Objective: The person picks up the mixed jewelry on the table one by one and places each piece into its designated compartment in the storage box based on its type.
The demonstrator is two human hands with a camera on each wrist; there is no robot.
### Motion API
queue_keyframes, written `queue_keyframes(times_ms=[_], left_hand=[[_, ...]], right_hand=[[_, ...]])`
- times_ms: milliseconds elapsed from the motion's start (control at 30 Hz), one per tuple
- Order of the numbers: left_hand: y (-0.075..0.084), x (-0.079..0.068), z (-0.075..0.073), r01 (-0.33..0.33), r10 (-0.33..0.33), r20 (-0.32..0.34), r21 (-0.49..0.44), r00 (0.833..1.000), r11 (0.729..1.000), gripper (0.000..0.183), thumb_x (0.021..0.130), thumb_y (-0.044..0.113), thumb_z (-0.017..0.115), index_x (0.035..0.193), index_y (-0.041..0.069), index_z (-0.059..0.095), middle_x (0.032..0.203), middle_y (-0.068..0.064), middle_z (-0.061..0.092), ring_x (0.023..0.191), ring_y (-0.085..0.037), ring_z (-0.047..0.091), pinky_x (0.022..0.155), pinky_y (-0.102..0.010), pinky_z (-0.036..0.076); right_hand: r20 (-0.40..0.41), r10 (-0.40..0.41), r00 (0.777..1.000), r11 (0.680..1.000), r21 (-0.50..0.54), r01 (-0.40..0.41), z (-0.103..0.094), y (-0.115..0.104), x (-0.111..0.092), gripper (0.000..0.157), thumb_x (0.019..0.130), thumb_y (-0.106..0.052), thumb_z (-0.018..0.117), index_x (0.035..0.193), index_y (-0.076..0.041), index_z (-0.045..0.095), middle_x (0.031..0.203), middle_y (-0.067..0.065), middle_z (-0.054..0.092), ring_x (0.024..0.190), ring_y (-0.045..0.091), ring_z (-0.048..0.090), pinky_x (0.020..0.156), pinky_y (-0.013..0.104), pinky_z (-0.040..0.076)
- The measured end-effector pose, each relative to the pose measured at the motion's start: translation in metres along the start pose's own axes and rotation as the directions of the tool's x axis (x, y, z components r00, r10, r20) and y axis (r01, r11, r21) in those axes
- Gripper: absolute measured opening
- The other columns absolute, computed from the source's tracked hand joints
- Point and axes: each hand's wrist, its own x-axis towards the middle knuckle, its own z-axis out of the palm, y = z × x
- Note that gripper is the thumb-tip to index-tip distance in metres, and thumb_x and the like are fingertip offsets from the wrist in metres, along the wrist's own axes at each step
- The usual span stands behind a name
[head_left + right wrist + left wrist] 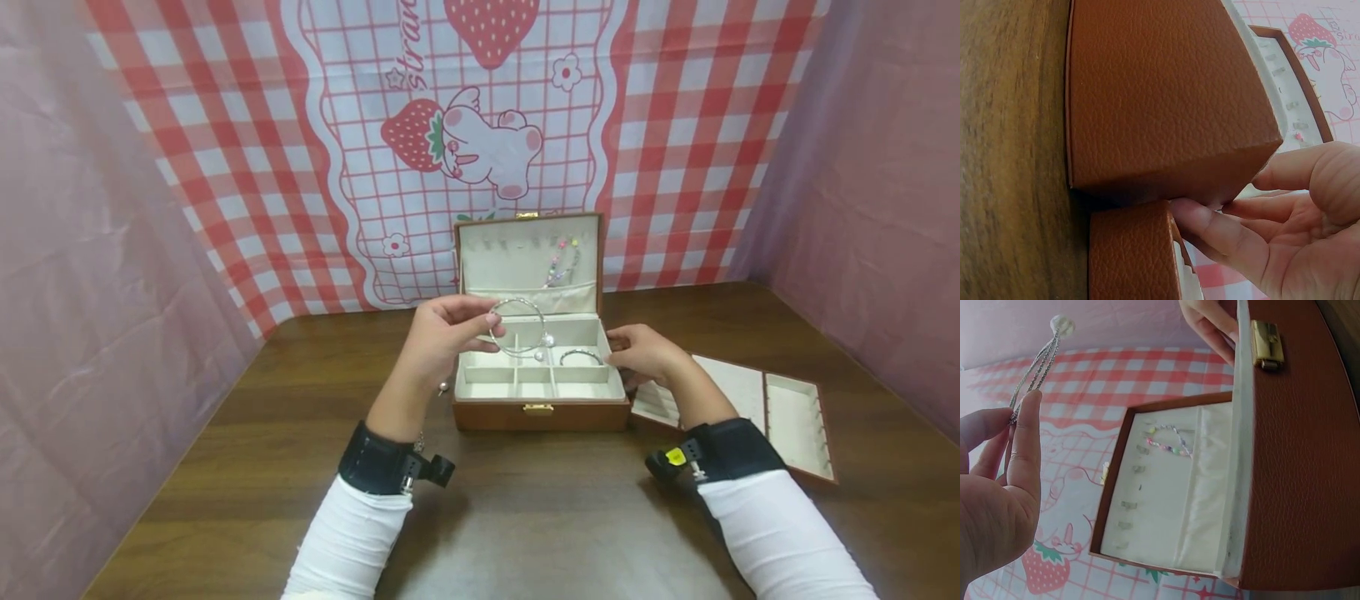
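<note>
My left hand pinches a thin silver bangle between thumb and fingertips, raised over the open jewelry box. In the left wrist view the bangle appears edge-on as several strands, with a white ball at its far end. My right hand grips the right side wall of the box. Seen from the right wrist, its fingers press the brown outer wall, while another digit reaches over the rim. A second bangle lies in a right-hand compartment.
A colourful beaded bracelet hangs inside the raised lid. To the right of the box, partly behind my right arm, lies a cream-lined tray. Small silvery jewelry shows beside my left wrist. A checked cloth hangs behind.
</note>
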Motion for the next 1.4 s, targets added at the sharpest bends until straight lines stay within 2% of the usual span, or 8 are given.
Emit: queue_keyframes(times_ms=[200,433,667,833,1000,1100,1200,1400], left_hand=[[-0.004,0.012,-0.008,0.042,-0.042,-0.058,0.005,0.997,0.999,0.028,0.087,-0.007,0.066,0.111,-0.02,0.059,0.085,-0.01,0.07,0.074,-0.019,0.069,0.07,-0.042,0.059],[-0.002,0.037,-0.016,0.104,-0.1,-0.088,0.044,0.991,0.994,0.031,0.088,-0.005,0.067,0.116,-0.016,0.059,0.085,-0.01,0.069,0.077,-0.019,0.069,0.076,-0.042,0.058],[0.003,0.065,-0.015,0.158,-0.149,-0.078,0.116,0.986,0.981,0.027,0.089,-0.007,0.064,0.115,-0.012,0.061,0.093,-0.017,0.067,0.079,-0.022,0.067,0.078,-0.042,0.058],[0.004,0.083,-0.014,0.2,-0.19,-0.071,0.171,0.979,0.965,0.027,0.089,-0.008,0.063,0.115,-0.009,0.063,0.105,-0.022,0.066,0.089,-0.029,0.067,0.078,-0.039,0.058],[0.001,0.098,-0.016,0.248,-0.241,-0.062,0.228,0.969,0.942,0.032,0.091,-0.007,0.061,0.122,-0.013,0.057,0.115,-0.029,0.061,0.099,-0.036,0.065,0.079,-0.038,0.058],[-0.005,0.106,-0.019,0.296,-0.291,-0.063,0.274,0.955,0.915,0.033,0.092,-0.007,0.061,0.123,-0.013,0.057,0.114,-0.029,0.061,0.095,-0.033,0.066,0.078,-0.037,0.058],[-0.014,0.113,-0.023,0.336,-0.34,-0.056,0.366,0.939,0.868,0.031,0.091,-0.007,0.061,0.122,-0.011,0.059,0.113,-0.029,0.062,0.095,-0.033,0.066,0.076,-0.036,0.059],[-0.025,0.117,-0.029,0.345,-0.403,-0.046,0.612,0.914,0.712,0.027,0.09,-0.007,0.061,0.117,-0.009,0.063,0.103,-0.029,0.065,0.098,-0.041,0.065,0.078,-0.041,0.058]], right_hand=[[-0.005,0.013,1.0,1.0,-0.004,-0.013,0.002,-0.002,-0.002,0.062,0.098,-0.005,0.053,0.146,0.015,0.02,0.14,0.039,0.036,0.112,0.042,0.055,0.077,0.048,0.058],[-0.023,-0.002,1.0,1.0,0.003,0.002,0.002,-0.003,-0.003,0.062,0.097,-0.002,0.052,0.145,0.018,0.019,0.14,0.04,0.036,0.115,0.045,0.054,0.075,0.048,0.058],[-0.031,-0.004,1.0,1.0,-0.002,0.004,0.003,-0.001,-0.002,0.06,0.097,-0.001,0.05,0.145,0.019,0.018,0.14,0.041,0.035,0.119,0.049,0.05,0.073,0.047,0.058],[-0.042,-0.012,0.999,1.0,-0.02,0.011,0.005,0.0,0.0,0.06,0.096,0.0,0.05,0.144,0.019,0.02,0.139,0.041,0.037,0.118,0.049,0.051,0.071,0.047,0.059],[-0.044,-0.018,0.999,0.999,-0.028,0.017,0.005,0.0,0.001,0.06,0.096,0.0,0.05,0.144,0.019,0.02,0.138,0.042,0.037,0.118,0.05,0.051,0.071,0.047,0.059],[-0.042,-0.015,0.999,0.999,-0.029,0.014,0.004,0.0,0.001,0.06,0.096,-0.001,0.05,0.144,0.019,0.02,0.138,0.042,0.037,0.118,0.049,0.051,0.071,0.047,0.059],[-0.044,-0.008,0.999,1.0,-0.024,0.007,0.004,0.001,0.001,0.06,0.096,-0.001,0.05,0.145,0.018,0.02,0.138,0.041,0.038,0.118,0.049,0.052,0.071,0.047,0.059],[-0.047,-0.005,0.999,0.999,-0.042,0.003,0.006,0.0,0.001,0.06,0.097,-0.001,0.05,0.144,0.019,0.02,0.138,0.042,0.037,0.12,0.05,0.049,0.072,0.048,0.058]])
